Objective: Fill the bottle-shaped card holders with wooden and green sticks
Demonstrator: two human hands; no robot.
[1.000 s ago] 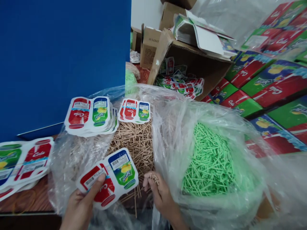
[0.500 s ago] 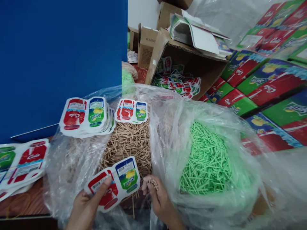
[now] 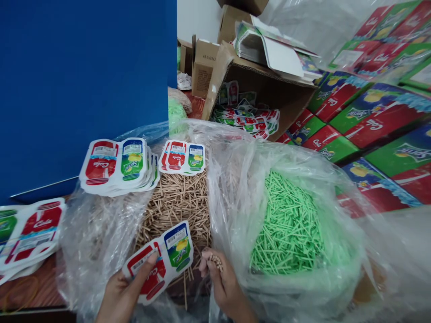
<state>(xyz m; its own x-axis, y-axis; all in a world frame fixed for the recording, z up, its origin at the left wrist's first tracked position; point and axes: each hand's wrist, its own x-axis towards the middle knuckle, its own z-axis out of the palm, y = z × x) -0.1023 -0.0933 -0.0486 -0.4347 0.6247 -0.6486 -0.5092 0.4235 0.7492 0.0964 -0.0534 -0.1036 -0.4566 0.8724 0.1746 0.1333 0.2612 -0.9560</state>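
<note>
My left hand [image 3: 129, 289] grips a printed card [image 3: 180, 251] with a red Cola half and a green-blue Sprite half, thumb on top of the Cola side. To its right, my right hand [image 3: 222, 278] is closed around a small bundle of thin brown sticks [image 3: 217, 261], their ends showing. Just beyond both hands lies a heap of brown sticks [image 3: 178, 197] in a clear plastic bag [image 3: 101, 233]. On its far side rest a stack of the same cards [image 3: 116, 166] and a smaller stack [image 3: 183, 157].
A bag of green sticks [image 3: 286, 224] sits at the right. More cards [image 3: 33, 233] lie on the wooden surface [image 3: 20, 291] at left. Behind are a blue panel [image 3: 84, 67], an open carton [image 3: 289, 96] holding cards, and stacked printed boxes [image 3: 380, 116].
The view has shifted slightly. My left hand with the card has come a little nearer my right hand, which keeps its hold on the sticks.
</note>
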